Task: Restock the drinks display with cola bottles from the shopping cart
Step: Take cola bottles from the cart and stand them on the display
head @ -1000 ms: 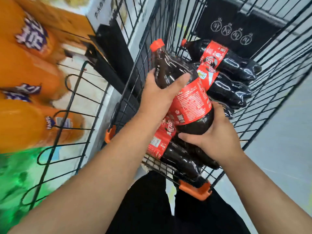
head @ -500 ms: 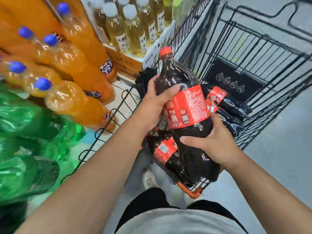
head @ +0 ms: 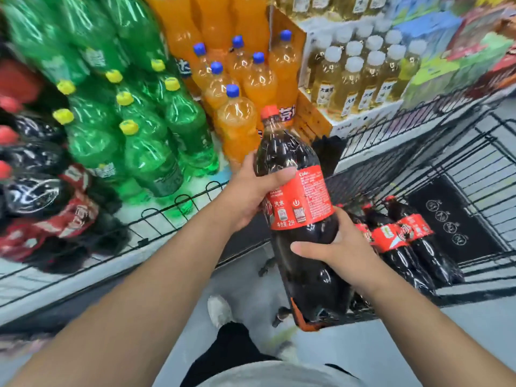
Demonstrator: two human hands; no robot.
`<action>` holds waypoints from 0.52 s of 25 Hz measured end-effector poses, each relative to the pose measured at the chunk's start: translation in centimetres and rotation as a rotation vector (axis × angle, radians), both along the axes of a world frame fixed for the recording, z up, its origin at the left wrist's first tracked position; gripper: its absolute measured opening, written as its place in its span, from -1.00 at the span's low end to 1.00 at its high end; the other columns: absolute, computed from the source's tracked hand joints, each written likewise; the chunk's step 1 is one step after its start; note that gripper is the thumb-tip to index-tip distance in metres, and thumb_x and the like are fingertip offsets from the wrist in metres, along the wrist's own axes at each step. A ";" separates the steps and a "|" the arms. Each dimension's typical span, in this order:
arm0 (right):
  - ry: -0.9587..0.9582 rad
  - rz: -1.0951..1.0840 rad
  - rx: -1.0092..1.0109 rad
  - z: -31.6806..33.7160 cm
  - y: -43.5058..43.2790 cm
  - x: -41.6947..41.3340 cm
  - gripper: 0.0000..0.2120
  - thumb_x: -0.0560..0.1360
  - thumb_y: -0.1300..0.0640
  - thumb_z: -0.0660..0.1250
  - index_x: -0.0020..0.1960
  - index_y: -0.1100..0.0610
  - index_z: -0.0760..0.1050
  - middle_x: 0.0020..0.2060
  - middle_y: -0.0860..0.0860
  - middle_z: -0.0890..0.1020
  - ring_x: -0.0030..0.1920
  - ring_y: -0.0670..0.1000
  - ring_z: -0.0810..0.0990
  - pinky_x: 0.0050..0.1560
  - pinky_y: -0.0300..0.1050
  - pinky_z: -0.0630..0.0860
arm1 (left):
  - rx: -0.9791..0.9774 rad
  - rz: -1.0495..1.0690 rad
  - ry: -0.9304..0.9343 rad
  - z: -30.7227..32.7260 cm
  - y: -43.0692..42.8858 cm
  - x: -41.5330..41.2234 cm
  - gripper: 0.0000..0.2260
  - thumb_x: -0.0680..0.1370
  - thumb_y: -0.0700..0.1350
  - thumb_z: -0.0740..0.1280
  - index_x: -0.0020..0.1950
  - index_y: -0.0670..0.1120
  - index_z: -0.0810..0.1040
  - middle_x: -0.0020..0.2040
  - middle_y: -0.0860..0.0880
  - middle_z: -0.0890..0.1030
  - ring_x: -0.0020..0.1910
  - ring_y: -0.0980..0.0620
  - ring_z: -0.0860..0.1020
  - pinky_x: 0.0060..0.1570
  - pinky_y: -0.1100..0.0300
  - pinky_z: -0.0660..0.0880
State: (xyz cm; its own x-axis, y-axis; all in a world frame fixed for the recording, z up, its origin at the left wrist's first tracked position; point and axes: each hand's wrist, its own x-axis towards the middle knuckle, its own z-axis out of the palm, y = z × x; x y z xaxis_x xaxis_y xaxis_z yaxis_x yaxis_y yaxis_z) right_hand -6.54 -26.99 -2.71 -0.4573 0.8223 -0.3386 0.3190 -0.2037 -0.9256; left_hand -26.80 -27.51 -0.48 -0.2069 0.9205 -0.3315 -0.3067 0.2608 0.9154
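While the large dark cola bottle with the red wrap label (head: 303, 196) hangs upright in the air between the drinks display shelf with its low black wire front rail (head: 167, 216) and the black wire shopping cart (head: 460, 169), neither one carries it. The hazards below are therefore judgements about the transfer.

1. Display shelf. The dark red-labelled cola stock (head: 36, 191), blurred here, sits at the shelf's left end behind the front rail. Tall green plastic bottles with yellow caps (head: 145, 141) and orange plastic bottles with blue caps (head: 237, 118) stand nearer the held bottle. A low sideways sweep could strike the rail or topple these neighbours. Clear the rail before travelling left.

2. Shopping cart. Further cola bottles (head: 405, 247) lie on their sides inside. The held bottle's base hangs close to the cart's near edge and could snag there.

3. Held bottle. It appears full, so it is likely heavy. Its smooth wall may slide through a loose grip.

4. Hands. The left hand (head: 248, 191) grips the shoulder, thumb across the label's top edge. The right hand (head: 335, 252) wraps the body below the label. Releasing either hand before the base is seated puts the whole load on one grip.

5. Red screw cap (head: 269, 110). It leads toward the orange bottles and could knock one.
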 end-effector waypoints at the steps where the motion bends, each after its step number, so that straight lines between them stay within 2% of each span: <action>1: -0.001 0.049 0.004 0.3 -0.5 -0.9 -0.10 0.06 0.05 0.72 0.31 -0.02 0.39 0.08 -0.14 0.67 0.08 -0.15 0.65 0.21 0.03 0.55 | 0.009 0.050 0.009 0.3 -1.6 -0.9 -0.23 0.26 -0.04 0.60 0.42 -0.01 0.38 0.10 -0.03 0.71 -0.03 -0.02 0.71 -0.09 0.02 0.62; 6: 0.015 0.299 -0.015 1.2 -3.7 -7.0 -0.07 -0.08 -0.12 0.68 0.25 -0.09 0.43 0.07 -0.12 0.68 0.10 -0.08 0.66 0.24 0.11 0.53 | 0.016 0.314 0.099 1.8 -9.5 -5.6 -0.49 0.43 -0.19 0.57 0.30 -0.05 0.45 0.09 -0.05 0.69 -0.09 0.04 0.67 -0.15 0.16 0.60; 8: 0.026 0.378 -0.027 1.1 -5.2 -9.5 -0.09 -0.09 -0.13 0.68 0.21 -0.08 0.45 0.06 -0.10 0.69 0.09 -0.06 0.67 0.23 0.13 0.54 | 0.011 0.376 0.126 2.2 -12.3 -7.3 -0.61 0.47 -0.21 0.53 0.21 -0.03 0.48 -0.01 0.00 0.68 -0.17 0.10 0.66 -0.24 0.24 0.58; 10: 0.031 0.470 -0.042 1.2 -7.4 -12.3 -0.07 -0.09 -0.14 0.69 0.22 -0.07 0.45 0.06 -0.09 0.69 0.09 -0.06 0.67 0.22 0.12 0.54 | -0.009 0.462 0.142 2.6 -15.8 -9.4 -0.58 0.46 -0.18 0.55 0.23 -0.03 0.46 -0.03 0.03 0.68 -0.20 0.13 0.66 -0.28 0.25 0.57; 13: 0.022 0.554 -0.044 1.5 -11.3 -16.5 -0.21 -0.01 0.01 0.70 0.15 -0.09 0.46 0.02 -0.12 0.70 0.01 -0.15 0.67 0.12 -0.08 0.56 | -0.026 0.585 0.160 3.0 -21.2 -12.5 -0.52 0.47 -0.16 0.53 0.33 -0.02 0.44 0.05 0.01 0.69 -0.16 0.13 0.67 -0.24 0.25 0.58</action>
